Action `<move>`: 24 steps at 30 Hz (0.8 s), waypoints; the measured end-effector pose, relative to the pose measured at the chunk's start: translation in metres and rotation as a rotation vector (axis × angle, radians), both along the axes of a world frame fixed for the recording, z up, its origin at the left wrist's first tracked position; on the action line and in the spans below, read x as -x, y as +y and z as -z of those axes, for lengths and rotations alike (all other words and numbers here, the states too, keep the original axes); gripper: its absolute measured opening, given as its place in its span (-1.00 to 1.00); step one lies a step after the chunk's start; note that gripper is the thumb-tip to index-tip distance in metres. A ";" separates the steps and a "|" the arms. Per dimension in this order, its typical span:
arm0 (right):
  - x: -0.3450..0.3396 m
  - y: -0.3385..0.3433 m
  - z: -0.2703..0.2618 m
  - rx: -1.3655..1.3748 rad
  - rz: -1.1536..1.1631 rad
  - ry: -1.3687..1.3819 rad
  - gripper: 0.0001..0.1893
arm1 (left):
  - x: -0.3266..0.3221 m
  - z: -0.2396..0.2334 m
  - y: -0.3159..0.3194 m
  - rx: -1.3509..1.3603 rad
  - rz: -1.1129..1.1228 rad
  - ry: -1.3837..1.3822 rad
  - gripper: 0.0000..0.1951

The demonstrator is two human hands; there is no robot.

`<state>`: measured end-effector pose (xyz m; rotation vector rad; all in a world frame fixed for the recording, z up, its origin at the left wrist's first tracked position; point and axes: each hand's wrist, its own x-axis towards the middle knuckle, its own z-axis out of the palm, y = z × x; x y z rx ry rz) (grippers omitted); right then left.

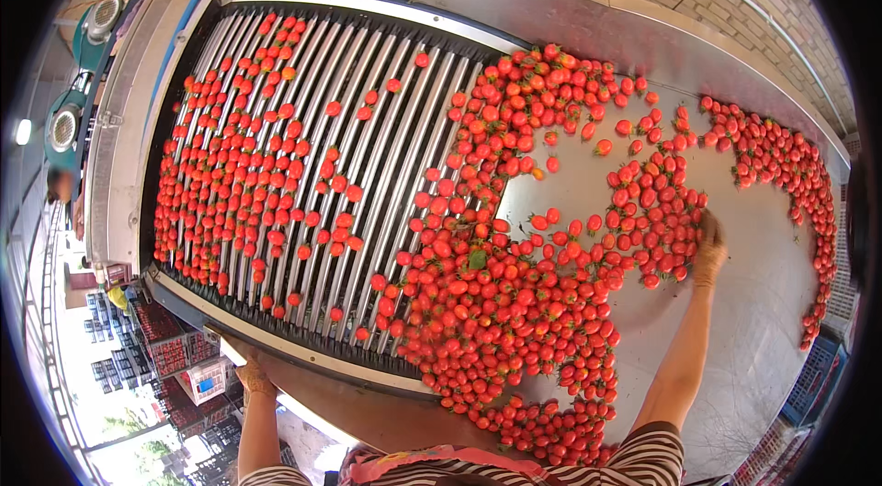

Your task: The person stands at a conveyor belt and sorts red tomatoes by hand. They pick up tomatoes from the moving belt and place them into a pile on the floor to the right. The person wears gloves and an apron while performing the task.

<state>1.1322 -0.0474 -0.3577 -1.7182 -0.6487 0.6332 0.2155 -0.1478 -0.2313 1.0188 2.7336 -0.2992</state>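
Observation:
My right hand (711, 246) is at the right edge of a cluster of red cherry tomatoes (654, 210) on a sheet-metal tray (751, 279). Its inner side touches the fruit, and its fingers are partly hidden. A large heap of tomatoes (503, 307) lies between the tray and a bed of metal rollers (372, 162). Many more tomatoes (227, 190) sit along the rollers' left part. By the near side rail (310, 358) of the roller bed is my left hand (255, 376), close to a pale metal edge; its grip is unclear.
A curved band of tomatoes (792, 162) lines the tray's far right. A green leaf (477, 259) lies on the heap. Green motors (65, 128) and a partly visible person stand at far left. Stacked crates (169, 348) fill the lower left; a blue crate (814, 376) is at right.

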 end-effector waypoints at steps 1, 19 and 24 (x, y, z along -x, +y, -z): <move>0.040 0.014 0.004 0.022 -0.109 -0.055 -0.70 | 0.008 0.004 -0.009 -0.281 -0.188 -0.105 -0.44; 0.235 -0.171 -0.068 0.418 -0.178 -0.629 -0.73 | -0.024 -0.014 -0.009 -0.559 -0.522 -0.058 -0.31; 0.237 -0.247 -0.024 0.799 -0.103 -0.647 -0.62 | -0.061 -0.038 0.009 -0.531 -0.582 -0.122 -0.27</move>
